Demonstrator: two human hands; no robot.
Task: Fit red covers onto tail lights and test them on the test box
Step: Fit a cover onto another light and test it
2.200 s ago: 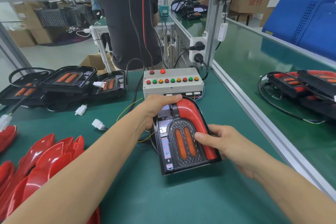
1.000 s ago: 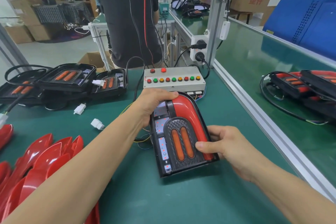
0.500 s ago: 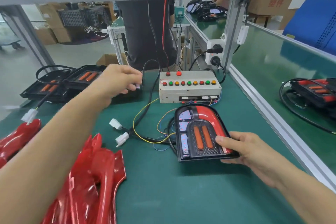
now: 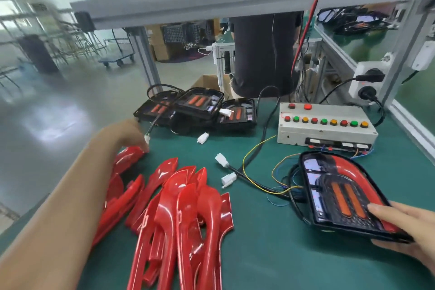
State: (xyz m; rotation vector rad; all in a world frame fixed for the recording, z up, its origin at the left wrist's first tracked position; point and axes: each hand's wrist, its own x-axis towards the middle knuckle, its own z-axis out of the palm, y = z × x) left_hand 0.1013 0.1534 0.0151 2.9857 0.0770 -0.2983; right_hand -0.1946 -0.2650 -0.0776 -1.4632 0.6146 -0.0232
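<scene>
Tail light (image 4: 341, 193), covered, gripped at its near edge by right hand (image 4: 407, 226); left hand (image 4: 127, 133), grip unclear through blur, reaches toward a spare red cover (image 4: 128, 156), likely next to fit

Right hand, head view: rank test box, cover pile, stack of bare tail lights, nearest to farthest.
From the right hand, which holds the covered tail light:
1. Test box, just behind that light on the right.
2. Cover pile, front left.
3. Stack of bare tail lights, back left by the table edge.
</scene>
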